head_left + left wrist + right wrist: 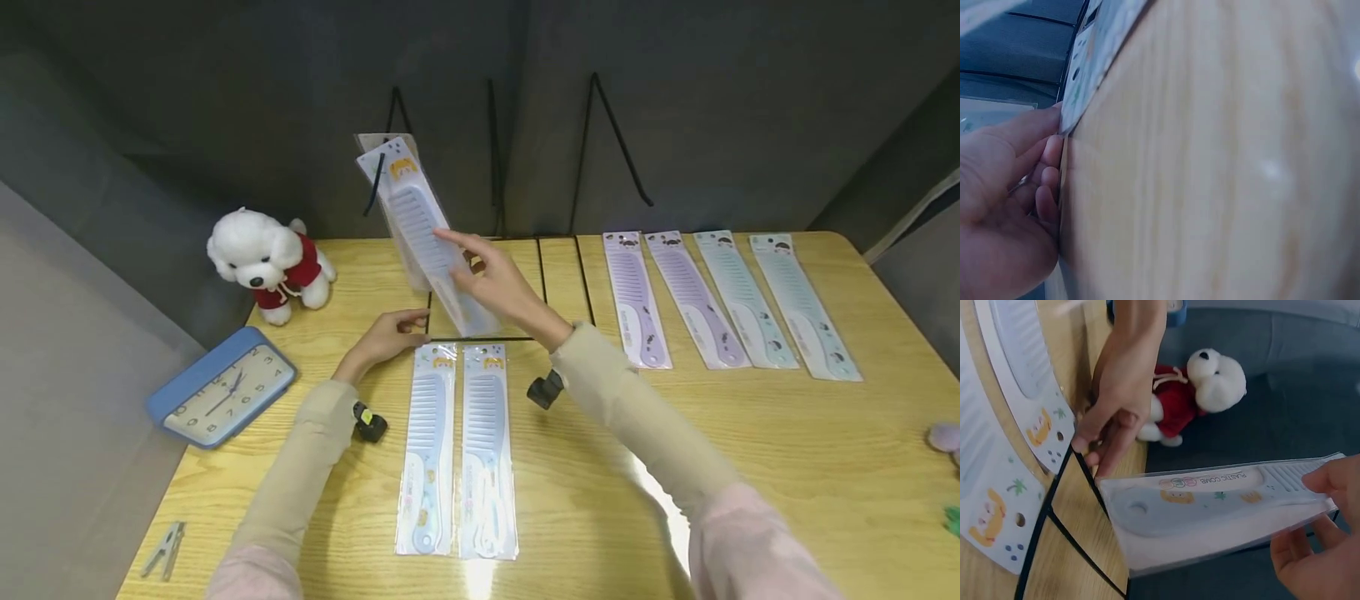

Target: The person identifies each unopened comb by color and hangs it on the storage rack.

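Note:
My right hand (pixel 498 279) pinches a blue plastic comb in a clear-fronted package (pixel 420 225) by its edge. The package tilts, its top at the left hook of a black wire rack (pixel 495 339), whose tip shows in front. Behind it another packaged comb (pixel 405 267) hangs, mostly covered. Down at the rack's front left corner, my left hand (pixel 386 337) holds the base wire between thumb and fingers. Its fingertips (pixel 1054 147) are right beside the top corner of a packaged blue comb (pixel 426 450) lying flat. A second blue one (pixel 487 450) lies alongside.
Two purple packaged combs (pixel 637 300) and two green ones (pixel 806 308) lie in a row at the right. A white toy dog (pixel 255 250) in red and a blue clock (pixel 225 387) stand at the left. A grey clip (pixel 163 550) lies nearer.

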{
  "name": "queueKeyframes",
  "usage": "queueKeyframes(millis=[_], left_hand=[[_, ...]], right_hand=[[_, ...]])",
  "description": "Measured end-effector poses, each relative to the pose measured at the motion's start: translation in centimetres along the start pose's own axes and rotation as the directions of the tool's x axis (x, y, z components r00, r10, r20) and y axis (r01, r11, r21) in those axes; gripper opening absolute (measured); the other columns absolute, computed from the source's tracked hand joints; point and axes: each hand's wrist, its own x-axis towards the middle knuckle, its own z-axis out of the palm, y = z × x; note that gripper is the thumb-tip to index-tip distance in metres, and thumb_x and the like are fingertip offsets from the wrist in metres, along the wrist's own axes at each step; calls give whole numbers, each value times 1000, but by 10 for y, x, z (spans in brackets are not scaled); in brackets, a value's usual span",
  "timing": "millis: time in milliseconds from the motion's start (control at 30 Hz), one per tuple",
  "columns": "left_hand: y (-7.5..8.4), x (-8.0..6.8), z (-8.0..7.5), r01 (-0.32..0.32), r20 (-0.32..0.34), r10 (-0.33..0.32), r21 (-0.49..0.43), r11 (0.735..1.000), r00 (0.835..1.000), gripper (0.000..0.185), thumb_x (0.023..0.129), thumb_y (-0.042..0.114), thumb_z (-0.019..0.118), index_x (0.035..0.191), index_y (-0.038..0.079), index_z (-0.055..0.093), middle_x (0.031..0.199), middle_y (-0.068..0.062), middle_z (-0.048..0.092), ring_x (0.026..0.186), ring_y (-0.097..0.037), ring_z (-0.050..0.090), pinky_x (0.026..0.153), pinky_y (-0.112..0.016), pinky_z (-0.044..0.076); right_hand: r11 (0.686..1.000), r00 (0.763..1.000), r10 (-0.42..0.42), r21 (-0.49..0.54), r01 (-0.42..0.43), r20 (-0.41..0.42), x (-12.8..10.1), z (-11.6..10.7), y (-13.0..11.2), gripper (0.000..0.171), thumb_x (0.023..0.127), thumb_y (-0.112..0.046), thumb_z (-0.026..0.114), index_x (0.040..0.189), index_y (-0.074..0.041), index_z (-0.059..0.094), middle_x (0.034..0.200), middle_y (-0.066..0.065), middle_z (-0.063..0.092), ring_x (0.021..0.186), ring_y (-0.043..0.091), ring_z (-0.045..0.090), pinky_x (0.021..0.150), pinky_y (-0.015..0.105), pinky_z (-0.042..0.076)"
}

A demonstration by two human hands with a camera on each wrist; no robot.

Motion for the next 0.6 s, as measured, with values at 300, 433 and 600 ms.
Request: queueKeyframes(millis=[300,433,600], left_hand=[[1,-2,0,-35,18,36,-27,999,999,54,87,21,68,136,4,52,117,-16,62,107,-27,51,95,-41,40],[3,-1,1,14,16,-14,-9,1000,1000,53,89,14,66,137,1,49,122,-20,59,112,-30,49,98,-44,37],[4,-1,1,34,8,-34,-3,999,999,52,89,13,66,137,2,49,121,-18,59,110,-28,49,97,-41,38]], right_hand=[[999,1000,22,-31,-22,4,22,1,8,58,90,4,54,143,-19,45,137,11,49,100,23,54,74,30,48],[999,998,49,-13,-48,28,28,3,11,59,90,1,55,144,-21,44,138,9,47,105,23,52,82,32,49],[998,997,63,-8,-62,46,31,4,15,59,91,-4,58,145,-22,42,136,8,45,113,22,49,92,35,46]])
